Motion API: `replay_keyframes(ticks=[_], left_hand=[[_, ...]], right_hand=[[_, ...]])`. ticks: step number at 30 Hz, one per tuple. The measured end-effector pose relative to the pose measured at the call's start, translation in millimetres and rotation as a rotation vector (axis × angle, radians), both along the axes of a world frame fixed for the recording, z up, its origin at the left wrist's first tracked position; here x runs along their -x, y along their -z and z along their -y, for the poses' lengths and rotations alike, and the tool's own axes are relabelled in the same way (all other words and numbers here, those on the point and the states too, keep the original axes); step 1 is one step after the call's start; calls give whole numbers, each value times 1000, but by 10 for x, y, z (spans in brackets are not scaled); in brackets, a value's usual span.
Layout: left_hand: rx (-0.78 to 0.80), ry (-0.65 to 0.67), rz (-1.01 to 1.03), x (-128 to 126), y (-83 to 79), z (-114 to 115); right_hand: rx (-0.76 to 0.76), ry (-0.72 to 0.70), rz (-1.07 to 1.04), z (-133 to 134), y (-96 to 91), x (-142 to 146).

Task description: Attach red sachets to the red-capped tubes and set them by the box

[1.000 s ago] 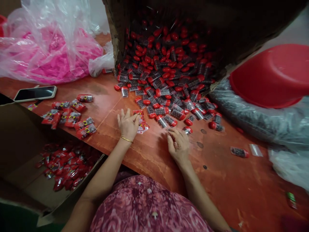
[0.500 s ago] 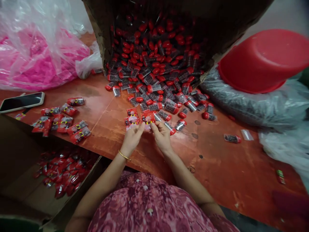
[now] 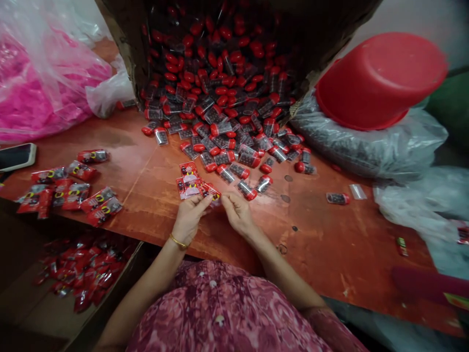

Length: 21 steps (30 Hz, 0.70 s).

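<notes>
Left hand [image 3: 188,219]: fingers narrow, pinching the near-left end of the red packet [image 3: 212,192].
Right hand [image 3: 237,211]: fingers also narrow, gripping the same red packet at its right end.
Red packet: held just over the table [image 3: 330,244], between both hands and close to the front edge.
Packet stack [image 3: 187,180]: lies flat, just behind the left fingers.
Vial pile [image 3: 220,142]: red-capped vials spill from the cardboard box [image 3: 120,54]. The nearest ones are just behind the right hand.
Front edge: it passes under both wrists. A carton [image 3: 22,293] of packets sits below it on the left.
Open room, right: bare wood as far as the loose vial [image 3: 337,198].
Open room, left: a bare strip reaches the filled packets [image 3: 69,190].
Far right: a red basin [image 3: 381,80] lies on grey bags.
</notes>
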<state>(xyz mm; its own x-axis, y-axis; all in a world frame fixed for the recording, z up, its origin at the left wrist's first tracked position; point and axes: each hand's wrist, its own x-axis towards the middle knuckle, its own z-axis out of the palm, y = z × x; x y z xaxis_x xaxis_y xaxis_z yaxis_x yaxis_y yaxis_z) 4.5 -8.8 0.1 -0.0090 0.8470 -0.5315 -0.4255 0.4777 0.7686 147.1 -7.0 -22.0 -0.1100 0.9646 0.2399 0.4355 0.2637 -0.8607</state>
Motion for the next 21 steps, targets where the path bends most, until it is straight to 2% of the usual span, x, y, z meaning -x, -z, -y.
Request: replay_keyframes(ticks=[3, 5, 7, 11, 15, 19, 21], left_hand=[[37, -26, 13, 22, -9, -38], [65, -29, 32, 41, -4, -56], [87, -33, 60, 57, 7, -67], [123, -24, 123, 77, 16, -79], [133, -31, 152, 107, -7, -77], [130, -36, 154, 141, -32, -65], [125, -47, 138, 151, -35, -58]], right_hand=[[-49, 90, 207, -134, -23, -346], [-37, 128, 571, -179, 14, -572], [-40, 67, 793, -148, 83, -712], [-68, -86, 806, 40, 169, -695], [-167, -128, 863, 50, 53, -571], [-241, -488, 936, -65, -90, -500], [-229, -605, 927, -76, -114, -462]])
